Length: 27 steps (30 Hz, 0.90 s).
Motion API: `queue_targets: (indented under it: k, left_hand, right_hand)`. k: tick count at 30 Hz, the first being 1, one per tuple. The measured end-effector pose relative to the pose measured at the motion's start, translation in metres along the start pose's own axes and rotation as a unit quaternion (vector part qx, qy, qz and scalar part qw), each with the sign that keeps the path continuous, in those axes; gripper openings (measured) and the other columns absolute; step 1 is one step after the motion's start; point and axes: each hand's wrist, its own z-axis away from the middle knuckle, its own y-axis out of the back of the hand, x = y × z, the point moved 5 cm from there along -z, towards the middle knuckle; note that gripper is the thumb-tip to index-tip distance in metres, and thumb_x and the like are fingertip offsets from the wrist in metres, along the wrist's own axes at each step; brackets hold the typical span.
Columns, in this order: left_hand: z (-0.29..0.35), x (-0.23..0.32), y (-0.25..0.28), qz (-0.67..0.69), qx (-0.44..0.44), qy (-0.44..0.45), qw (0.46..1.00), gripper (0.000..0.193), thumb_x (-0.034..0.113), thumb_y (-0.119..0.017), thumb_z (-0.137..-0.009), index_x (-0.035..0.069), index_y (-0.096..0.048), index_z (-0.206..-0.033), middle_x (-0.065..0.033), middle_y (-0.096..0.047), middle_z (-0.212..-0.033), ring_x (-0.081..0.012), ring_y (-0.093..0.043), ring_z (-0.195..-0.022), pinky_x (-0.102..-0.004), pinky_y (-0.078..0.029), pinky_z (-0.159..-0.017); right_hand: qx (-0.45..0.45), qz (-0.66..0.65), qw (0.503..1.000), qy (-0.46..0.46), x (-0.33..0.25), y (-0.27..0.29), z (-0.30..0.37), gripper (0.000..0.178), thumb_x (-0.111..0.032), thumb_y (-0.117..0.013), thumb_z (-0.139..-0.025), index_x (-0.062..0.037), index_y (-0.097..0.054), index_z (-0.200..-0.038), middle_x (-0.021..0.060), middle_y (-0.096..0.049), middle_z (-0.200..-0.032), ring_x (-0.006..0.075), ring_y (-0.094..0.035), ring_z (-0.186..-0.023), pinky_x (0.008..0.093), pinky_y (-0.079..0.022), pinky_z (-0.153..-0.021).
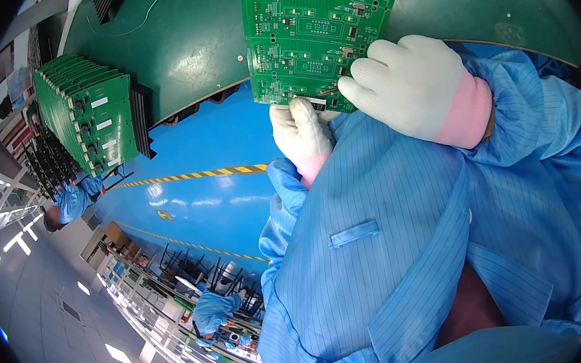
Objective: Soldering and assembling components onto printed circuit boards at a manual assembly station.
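the left hand [302,133], in a white knit glove with a pink ribbed cuff, had its thumb and fingers closed on the near edge of a green circuit board [310,22]; the thumb's tip was smudged. the board, flat, stiff and rectangular, carried repeated bands of small dark chips, pale square parts and printed white outlines, and it reached out from in front of the chest over the rim of a table. the right hand [411,93], gloved alike, was at the board's lower right with its fingers curled; the fingertips were partly hidden, so it was impossible to tell whether they pinched the board or some thin tool.

around them, from the left, a co-worker in blue [74,201] showed beyond the table, then a black ribbed piece [107,2] and a loose pale wire [148,17] lay on the smooth green table [193,44]. a glossy blue floor [209,140] bore yellow-and-black striped tape [233,171], and a second co-worker [213,311] was at a bench farther off. the smooth, finely striped blue coat [381,180] filled the lower right, and the right hand covered the board's corner.

at left, a black ribbed rack [140,119] held a row of upright green boards [87,106], packed face to face, white labels on the nearest.
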Motion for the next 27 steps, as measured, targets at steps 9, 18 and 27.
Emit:
queue_targets:
  k: [9,18,27]
  left_hand:
    - [0.003,0.004,-0.005,0.010,-0.009,0.039,0.999,0.023,0.020,-0.052,-0.097,-0.002,-0.048,-0.105,-0.0123,-0.061,-0.082,-0.0132,-0.057,-0.060,-0.0227,-0.052,-0.055]
    - [-0.002,0.000,0.005,-0.027,-0.019,-0.017,0.999,0.038,0.029,-0.054,-0.097,-0.002,-0.049,-0.119,-0.0124,-0.061,-0.099,-0.0137,-0.060,-0.071,-0.0240,-0.049,-0.061]
    - [-0.038,0.049,0.032,0.056,-0.281,0.124,0.950,0.055,0.033,-0.065,-0.090,-0.007,-0.048,-0.125,-0.0152,-0.064,-0.104,-0.0143,-0.060,-0.079,-0.0221,-0.048,-0.068]
  right_hand:
    - [-0.024,-0.016,0.998,-0.047,-0.002,-0.003,0.008,0.017,-0.015,-0.058,-0.075,-0.0121,-0.058,-0.092,0.0012,-0.046,-0.079,0.0173,-0.046,-0.068,0.0283,-0.040,-0.057]
    - [0.027,-0.021,0.999,0.012,0.019,0.009,-0.004,0.020,-0.016,-0.058,-0.076,-0.0126,-0.059,-0.095,0.0011,-0.048,-0.079,0.0165,-0.049,-0.069,0.0269,-0.040,-0.058]
    - [0.061,-0.321,0.945,0.013,0.076,0.021,-0.032,0.020,-0.012,-0.058,-0.080,-0.0053,-0.064,-0.099,0.0080,-0.060,-0.087,0.0228,-0.058,-0.075,0.0303,-0.047,-0.066]
